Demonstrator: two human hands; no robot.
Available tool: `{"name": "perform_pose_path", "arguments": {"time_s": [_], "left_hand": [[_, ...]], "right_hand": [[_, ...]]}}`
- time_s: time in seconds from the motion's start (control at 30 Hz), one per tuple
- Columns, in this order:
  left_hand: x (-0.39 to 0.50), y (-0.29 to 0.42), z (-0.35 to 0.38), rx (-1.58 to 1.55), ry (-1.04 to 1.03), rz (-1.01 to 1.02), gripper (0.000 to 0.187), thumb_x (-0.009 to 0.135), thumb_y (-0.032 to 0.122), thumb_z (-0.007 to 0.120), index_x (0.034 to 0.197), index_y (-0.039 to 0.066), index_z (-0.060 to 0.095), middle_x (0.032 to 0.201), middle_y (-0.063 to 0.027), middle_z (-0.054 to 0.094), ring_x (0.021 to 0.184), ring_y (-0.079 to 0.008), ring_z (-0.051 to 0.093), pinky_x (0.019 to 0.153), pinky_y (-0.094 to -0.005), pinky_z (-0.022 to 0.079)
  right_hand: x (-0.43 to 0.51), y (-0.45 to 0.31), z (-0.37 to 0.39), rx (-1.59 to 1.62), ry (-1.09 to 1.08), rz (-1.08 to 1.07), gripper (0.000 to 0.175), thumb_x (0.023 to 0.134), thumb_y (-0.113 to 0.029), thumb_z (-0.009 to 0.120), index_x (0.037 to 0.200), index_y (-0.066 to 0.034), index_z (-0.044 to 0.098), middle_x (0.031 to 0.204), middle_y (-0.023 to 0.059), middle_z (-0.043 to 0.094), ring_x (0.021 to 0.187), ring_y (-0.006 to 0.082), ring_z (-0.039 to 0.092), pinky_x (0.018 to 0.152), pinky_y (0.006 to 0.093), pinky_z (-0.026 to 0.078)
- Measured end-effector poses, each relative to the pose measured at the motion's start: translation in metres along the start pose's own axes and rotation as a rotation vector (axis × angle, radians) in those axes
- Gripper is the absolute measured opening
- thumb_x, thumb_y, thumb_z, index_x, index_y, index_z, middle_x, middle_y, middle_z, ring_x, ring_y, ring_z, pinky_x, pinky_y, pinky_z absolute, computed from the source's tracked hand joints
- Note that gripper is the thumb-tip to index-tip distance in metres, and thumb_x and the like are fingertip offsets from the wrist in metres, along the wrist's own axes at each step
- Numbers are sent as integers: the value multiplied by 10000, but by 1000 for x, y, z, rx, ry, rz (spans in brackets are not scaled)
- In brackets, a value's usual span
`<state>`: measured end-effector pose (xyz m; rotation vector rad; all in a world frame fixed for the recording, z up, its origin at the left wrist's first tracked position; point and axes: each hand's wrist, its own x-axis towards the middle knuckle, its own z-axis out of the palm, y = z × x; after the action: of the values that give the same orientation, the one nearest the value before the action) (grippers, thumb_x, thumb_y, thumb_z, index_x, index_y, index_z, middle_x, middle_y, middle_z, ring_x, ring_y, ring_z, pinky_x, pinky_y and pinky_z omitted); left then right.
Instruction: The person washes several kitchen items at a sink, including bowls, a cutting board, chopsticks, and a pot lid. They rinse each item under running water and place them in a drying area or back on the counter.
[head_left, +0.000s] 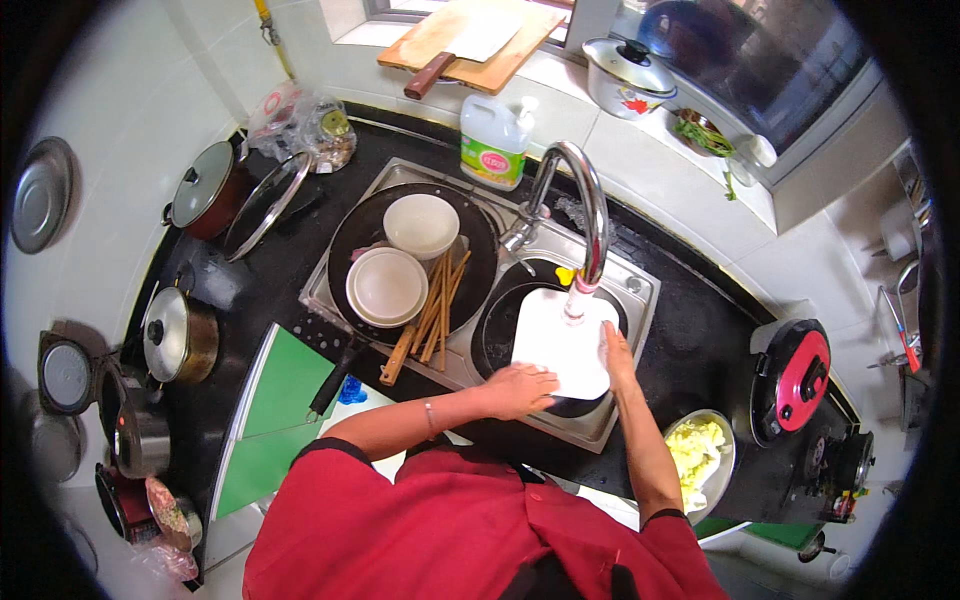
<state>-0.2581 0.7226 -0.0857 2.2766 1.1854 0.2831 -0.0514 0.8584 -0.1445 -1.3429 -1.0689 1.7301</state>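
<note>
A white rectangular tray or plate with rounded corners (561, 349) is tilted under the chrome gooseneck tap (594, 225), over the right sink basin (487, 341). Along its right edge, my right hand (619, 356) grips it, fingers partly hidden behind. My left hand (525, 391), slightly blurred, lies across the lower left corner; whether it grips or only touches there is unclear. From the tap's clear nozzle (576, 301), water seems to fall onto the white surface. A dark round pan (495, 300) sits in the basin, partly covered by the tray.
Left of the basin, a large black wok (480, 259) holds white bowls (387, 289) and wooden chopsticks (439, 307). A detergent bottle (493, 142) stands behind. At right are a bowl of chopped cabbage (697, 457) and an electric pressure cooker (795, 382). A cleaver (431, 75) lies on a cutting board (517, 56).
</note>
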Motion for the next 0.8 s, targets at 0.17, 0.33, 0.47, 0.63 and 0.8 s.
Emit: {"name": "perform_pose_path", "arguments": {"time_s": [0.17,0.33,0.47,0.63,0.8], "left_hand": [[-48,-49,-71,306,576,-115,209,816,199,561,974,74,619,1042,-95,598,1024,-284,538,911,-403,385],[-101,-139,-118,76,784,-486,214,773,92,524,948,14,619,952,-177,620,911,-344,583,820,-431,457],[-127,-229,-139,125,797,-807,286,778,113,518,1016,-27,594,897,-248,631,839,-423,605,771,-485,479],[-95,-303,-154,-72,597,-1216,410,787,266,579,1082,-18,563,1056,-257,602,1002,-395,582,865,-460,463],[-83,-361,-136,-93,474,-1212,360,737,202,592,1028,-6,634,1043,-235,621,986,-335,615,837,-416,483]], "right_hand": [[7,19,29,181,-111,230,354,960,-300,450,1133,-10,555,938,50,652,733,137,620,673,287,517],[-5,5,32,-132,-182,302,318,954,-243,459,1140,-3,554,994,76,642,827,168,625,760,289,514],[-13,-13,18,-32,-35,247,307,937,-248,499,1120,-10,565,969,57,637,802,140,609,737,281,508],[-26,-12,28,-53,-256,282,357,930,-244,509,1183,7,515,1036,80,620,878,169,600,785,300,491],[-39,-13,23,35,108,247,430,928,-313,508,1218,5,485,1053,95,616,865,176,615,729,314,533]]}}
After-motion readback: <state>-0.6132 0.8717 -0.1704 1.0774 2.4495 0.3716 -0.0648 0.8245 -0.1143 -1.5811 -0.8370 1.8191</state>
